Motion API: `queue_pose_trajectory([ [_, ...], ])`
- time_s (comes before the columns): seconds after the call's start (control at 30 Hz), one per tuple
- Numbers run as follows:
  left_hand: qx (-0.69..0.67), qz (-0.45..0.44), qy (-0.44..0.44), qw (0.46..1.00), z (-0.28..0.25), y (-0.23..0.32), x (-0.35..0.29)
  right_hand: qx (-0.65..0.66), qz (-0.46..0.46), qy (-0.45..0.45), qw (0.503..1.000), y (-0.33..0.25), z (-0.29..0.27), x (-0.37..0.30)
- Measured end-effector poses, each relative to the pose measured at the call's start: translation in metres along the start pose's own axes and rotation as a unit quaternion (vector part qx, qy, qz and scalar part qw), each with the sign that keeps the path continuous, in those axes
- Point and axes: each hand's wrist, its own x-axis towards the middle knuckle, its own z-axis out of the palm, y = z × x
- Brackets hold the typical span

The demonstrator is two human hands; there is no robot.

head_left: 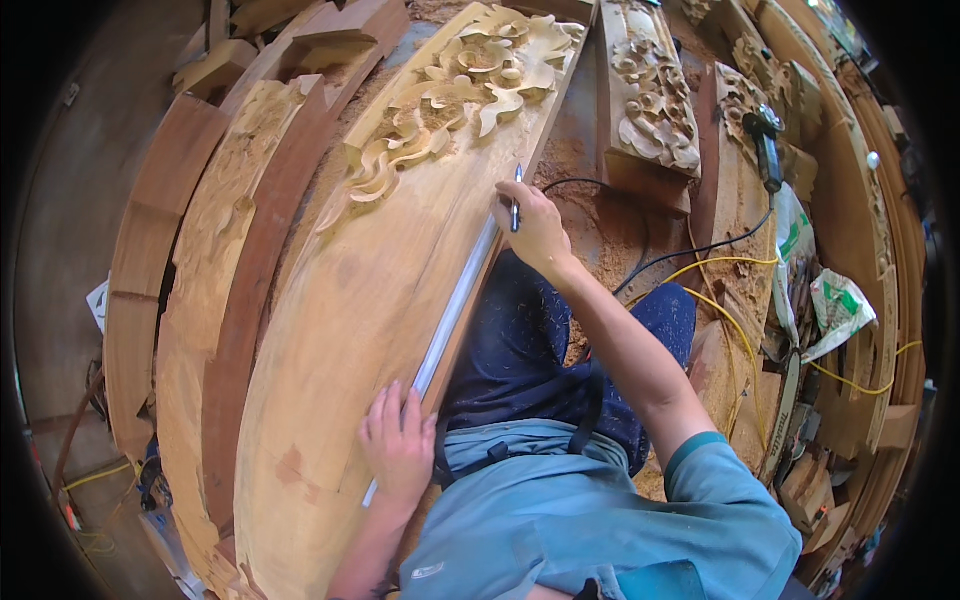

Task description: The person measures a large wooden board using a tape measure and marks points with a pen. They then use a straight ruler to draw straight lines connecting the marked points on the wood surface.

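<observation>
A long wooden board (330, 340) lies in front of me, with leafy scrollwork carving (470, 90) at its far end. Along its right edge runs a straight silver metal bar (440, 340), like a ruler. My left hand (396, 445) rests flat over the bar's near part, fingers spread; the palm hides a stretch of it. At the bar's far end, my right hand (535, 225) pinches a slim pen (515, 215) with a dark barrel and silvery end. Part of the pen is hidden by the fingers, and I cannot tell whether it touches the wood.
More carved pieces lie left and right, including a carved block (652, 110) at the far right. A black power tool (766, 150) sits on another piece, trailing a black cord. A yellow cable (735, 325) and a white-green plastic bag (838, 310) are at right. Sawdust covers the floor.
</observation>
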Motion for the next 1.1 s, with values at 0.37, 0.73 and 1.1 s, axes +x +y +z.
queue_pose_trajectory([
  [0.37,0.073,0.048,-0.010,0.996,-0.010,-0.015,-0.020,0.150,0.125,0.059,0.979,0.003,-0.055,0.005],
  [0.73,0.084,0.047,-0.041,0.994,-0.001,-0.015,-0.032,0.218,0.306,0.071,0.924,-0.020,-0.124,-0.072],
  [1.1,0.101,0.062,-0.031,0.993,-0.004,-0.018,-0.029,0.227,0.356,-0.027,0.906,-0.165,-0.167,-0.136],
])
